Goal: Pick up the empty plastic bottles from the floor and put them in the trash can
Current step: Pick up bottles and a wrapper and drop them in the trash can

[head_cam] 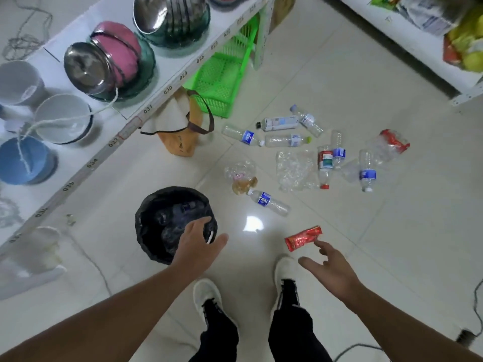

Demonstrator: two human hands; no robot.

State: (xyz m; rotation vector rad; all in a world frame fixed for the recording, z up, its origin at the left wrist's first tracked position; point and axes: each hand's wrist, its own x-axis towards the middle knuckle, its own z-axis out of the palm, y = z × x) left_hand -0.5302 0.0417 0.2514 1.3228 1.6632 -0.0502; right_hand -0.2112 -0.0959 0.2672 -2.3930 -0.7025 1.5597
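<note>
The black-lined trash can [167, 226] at 9 o'clock holds several plastic bottles; the left hand [198, 244] above it and the right hand [332, 273] each show an empty, spread grip.

Left hand [197, 242] covers near right rim of black-lined round trash can [156, 205]; fingers overlap dark opening, grasp unclear. Contents of can: dim, clear bottle shapes, count unreadable. Small white strip beside left thumb, identity unclear. Both forearms cut by bottom edge. Steel bowls [167, 14] on white numbered shelf [167, 82] cut by top edge, blurred. Packets on right shelf [444, 17] smeared, labels illegible. Crumpled clear plastic [295, 169] on floor: bottle or wrap, cannot tell.
</note>
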